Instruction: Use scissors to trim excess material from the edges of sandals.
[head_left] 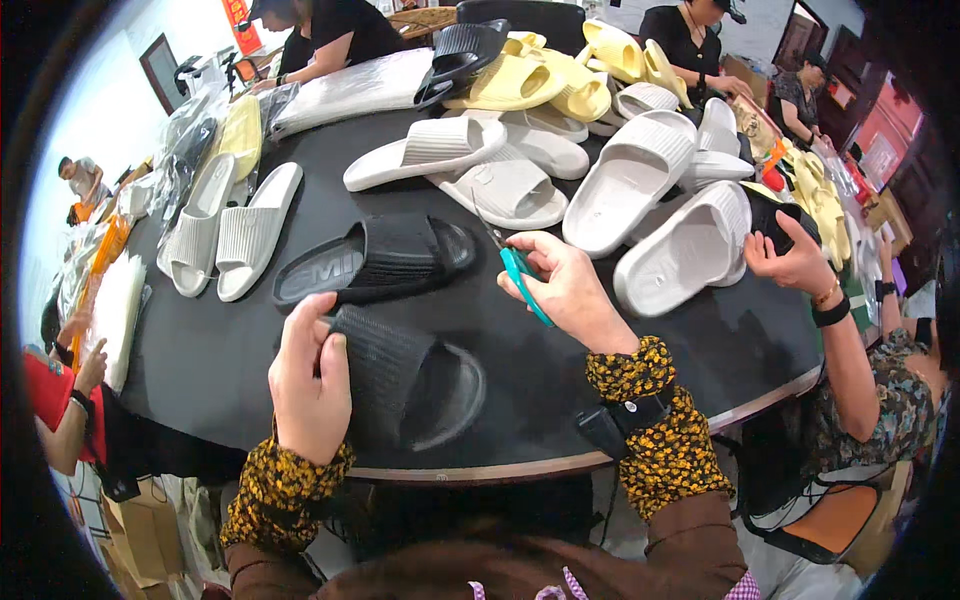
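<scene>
My left hand (312, 385) is closed at one end of a black slide slipper (385, 365), its fingers and thumb at the edge beside the ribbed strap. That slipper lies near the table's front edge with its other end turned right. In my right hand (570, 290) is a pair of small scissors with teal handles (522, 285), thin blades pointing up and away. Just beyond my left hand rests a second black slide slipper (375, 258) on the dark table (520, 370). White-grey slide slippers (635, 180) lie piled beyond my right hand.
A pair of light grey slippers (258, 230) sits to the left. Yellow slippers (525, 80) and clear plastic bags (360, 90) are heaped at the back. At the right, a co-worker's hand (795, 260) reaches over the table by a black slipper. Other people work around the table.
</scene>
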